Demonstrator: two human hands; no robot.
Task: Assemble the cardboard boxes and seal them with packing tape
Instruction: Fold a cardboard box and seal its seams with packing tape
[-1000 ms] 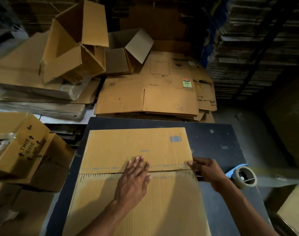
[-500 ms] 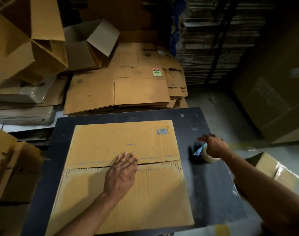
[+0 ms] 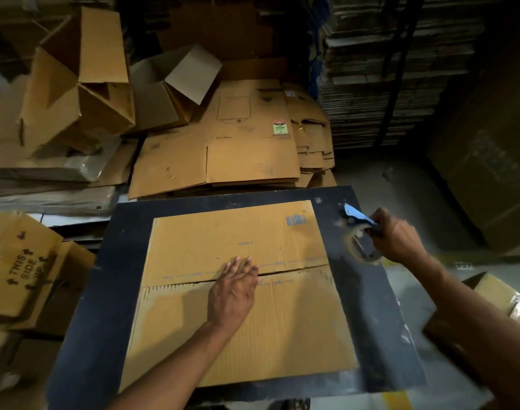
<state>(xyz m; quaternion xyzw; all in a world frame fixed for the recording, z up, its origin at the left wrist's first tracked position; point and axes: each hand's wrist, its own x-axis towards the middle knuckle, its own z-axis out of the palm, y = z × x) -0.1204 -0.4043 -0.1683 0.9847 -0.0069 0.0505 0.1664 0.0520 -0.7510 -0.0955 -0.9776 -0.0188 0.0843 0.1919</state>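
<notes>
A brown cardboard box (image 3: 217, 238) stands on the dark table (image 3: 87, 306) with its two top flaps folded down and meeting at a seam across the middle. My left hand (image 3: 233, 291) lies flat on that seam with straight fingers, pressing the flaps down. My right hand (image 3: 396, 239) grips a roll of packing tape (image 3: 361, 245) lifted above the table's far right corner. A blue tab sticks out of the roll toward the far side. The roll is blurred by motion.
Flattened cartons (image 3: 247, 143) are piled beyond the table, with open boxes (image 3: 75, 90) stacked at the far left. A box printed THIS SIDE UP (image 3: 22, 267) sits left of the table. Tall stacks of flat cardboard (image 3: 395, 69) stand at the far right; another box (image 3: 498, 300) lies at the right.
My right hand left the box's right edge, reached the tape roll on the table and picked it up. My left hand stayed flat on the seam.
</notes>
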